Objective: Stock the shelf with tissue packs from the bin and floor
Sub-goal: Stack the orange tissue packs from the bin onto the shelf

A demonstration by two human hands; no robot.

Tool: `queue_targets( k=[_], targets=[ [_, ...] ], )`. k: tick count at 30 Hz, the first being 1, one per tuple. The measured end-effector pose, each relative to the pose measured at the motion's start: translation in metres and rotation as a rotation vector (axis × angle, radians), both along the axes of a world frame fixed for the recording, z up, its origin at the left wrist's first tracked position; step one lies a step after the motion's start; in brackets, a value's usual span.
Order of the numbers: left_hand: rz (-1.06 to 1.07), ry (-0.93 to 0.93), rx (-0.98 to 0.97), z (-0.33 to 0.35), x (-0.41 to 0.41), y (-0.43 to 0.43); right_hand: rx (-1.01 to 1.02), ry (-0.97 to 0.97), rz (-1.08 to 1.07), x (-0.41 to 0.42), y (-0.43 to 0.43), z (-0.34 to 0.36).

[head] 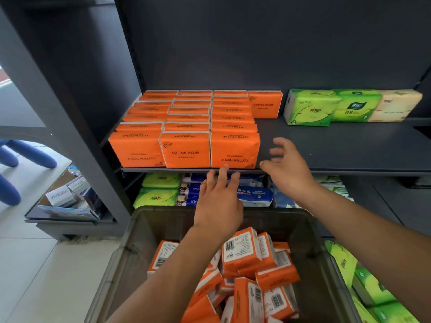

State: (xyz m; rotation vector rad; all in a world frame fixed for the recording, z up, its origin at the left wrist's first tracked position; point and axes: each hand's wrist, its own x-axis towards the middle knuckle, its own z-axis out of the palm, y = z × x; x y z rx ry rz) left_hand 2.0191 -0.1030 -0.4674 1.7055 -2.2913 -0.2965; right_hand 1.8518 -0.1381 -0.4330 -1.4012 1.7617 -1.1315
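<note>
Between placements, seemingly: your left hand (219,199) and right hand (288,167) hover wide, empty; next, grip 1 orange pack (241,250) in the bin (151,221) below.

The right hand (285,166) is motion-blurred at its fingers. Below it, the bin (279,220) and its orange tissue packs (242,250) run off the bottom edge.

Bright daylight reaches you from far left of your right hand (288,170), whose fingers (283,143) smear with motion blur, while the shelf back panel (256,54) above it is dim and the frame edges bow.
</note>
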Motion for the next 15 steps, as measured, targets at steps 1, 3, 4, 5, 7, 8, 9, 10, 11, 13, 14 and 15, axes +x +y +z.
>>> queue_targets(
  k=[1,3,4,5,7,8,9,10,11,13,14,15],
  targets=[
    [0.000,-0.002,0.004,0.002,0.001,0.003,0.008,0.028,-0.006,-0.003,0.005,0.002],
    [-0.008,-0.017,-0.015,0.005,0.003,0.010,0.023,0.097,-0.019,-0.007,0.016,0.006],
    [-0.013,-0.023,-0.021,0.006,0.005,0.013,0.032,0.135,-0.022,-0.010,0.022,0.008],
    [-0.015,-0.026,-0.016,0.008,0.007,0.017,0.046,0.177,-0.019,-0.012,0.029,0.010],
    [-0.008,-0.028,0.002,0.012,0.010,0.025,0.077,0.273,0.007,-0.017,0.041,0.011],
    [-0.001,-0.038,0.006,0.014,0.012,0.029,0.088,0.319,0.024,-0.019,0.047,0.010],
    [0.007,-0.054,0.009,0.015,0.014,0.033,0.101,0.363,0.041,-0.020,0.053,0.009],
    [0.013,-0.069,0.014,0.016,0.016,0.037,0.114,0.407,0.055,-0.020,0.059,0.008],
    [0.020,-0.077,0.023,0.017,0.017,0.041,0.133,0.449,0.074,-0.019,0.065,0.007],
    [0.033,-0.082,0.051,0.017,0.021,0.048,0.179,0.526,0.121,-0.017,0.077,0.004],
    [0.036,-0.084,0.069,0.018,0.023,0.051,0.204,0.560,0.146,-0.015,0.083,0.001],
    [0.040,-0.090,0.086,0.018,0.025,0.055,0.231,0.591,0.172,-0.013,0.090,-0.001]
  ],
)
